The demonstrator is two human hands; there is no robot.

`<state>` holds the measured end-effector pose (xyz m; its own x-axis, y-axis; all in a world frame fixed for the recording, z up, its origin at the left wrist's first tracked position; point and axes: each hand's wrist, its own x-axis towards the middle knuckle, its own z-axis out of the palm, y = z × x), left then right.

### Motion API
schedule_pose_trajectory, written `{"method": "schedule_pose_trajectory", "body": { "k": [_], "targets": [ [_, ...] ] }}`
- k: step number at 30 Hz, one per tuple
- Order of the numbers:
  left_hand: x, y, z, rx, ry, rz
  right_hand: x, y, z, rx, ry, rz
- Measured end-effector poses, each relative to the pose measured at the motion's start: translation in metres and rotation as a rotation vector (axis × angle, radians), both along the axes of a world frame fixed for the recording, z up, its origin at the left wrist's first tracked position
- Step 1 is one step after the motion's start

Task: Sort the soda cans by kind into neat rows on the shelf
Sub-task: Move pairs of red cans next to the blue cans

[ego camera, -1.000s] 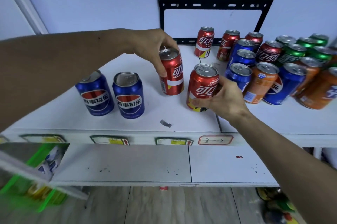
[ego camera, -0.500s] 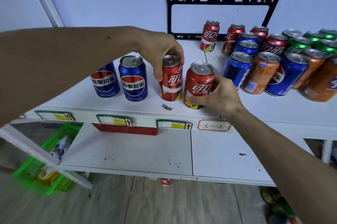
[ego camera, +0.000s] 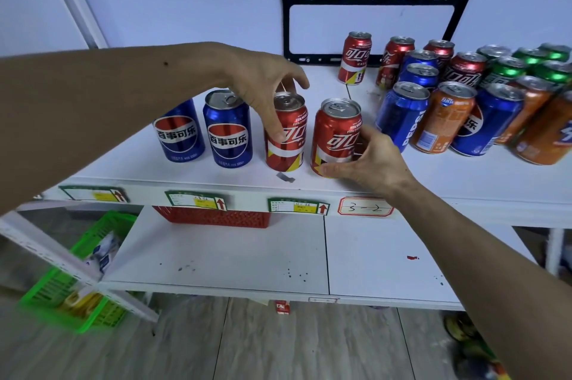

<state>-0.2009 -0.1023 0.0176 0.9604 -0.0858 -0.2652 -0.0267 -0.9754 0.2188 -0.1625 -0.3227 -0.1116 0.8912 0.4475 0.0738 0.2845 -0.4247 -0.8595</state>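
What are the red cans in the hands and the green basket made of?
The two red cans look like thin metal: bare silvery tops with pull tabs, glossy printed sides. The green basket looks like molded plastic, going by its lattice walls, though it is blurred.

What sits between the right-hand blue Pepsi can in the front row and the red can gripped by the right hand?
In the head view, one red cola can, gripped by the left hand, stands between them.

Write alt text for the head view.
The left hand and right hand each grip an upright red cola can beside two blue Pepsi cans at the front of a white shelf; unsorted cans crowd the right.
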Motion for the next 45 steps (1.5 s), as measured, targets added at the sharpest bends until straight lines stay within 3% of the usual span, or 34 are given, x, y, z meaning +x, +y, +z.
{"method": "schedule_pose_trajectory", "body": {
  "k": [4,8,26,32,39,45],
  "targets": [
    [-0.004,-0.005,-0.009,0.11,-0.057,0.008,-0.003,0.001,-0.006,-0.052,-0.056,-0.038],
    [-0.002,-0.005,-0.012,0.099,-0.129,-0.013,-0.003,0.003,-0.006,-0.051,-0.073,-0.031],
    [-0.002,0.002,-0.01,0.031,-0.064,-0.047,0.008,0.01,0.0,-0.098,-0.037,0.009],
    [-0.004,0.0,0.018,-0.161,0.033,-0.081,-0.005,-0.016,0.023,-0.151,-0.071,-0.035],
    [0.002,-0.013,0.063,-0.251,-0.236,-0.039,-0.011,-0.074,0.086,-0.151,-0.193,-0.073],
    [0.011,-0.031,0.058,-0.034,-0.396,-0.12,-0.006,-0.08,0.121,-0.246,-0.306,-0.092]
  ]
}}
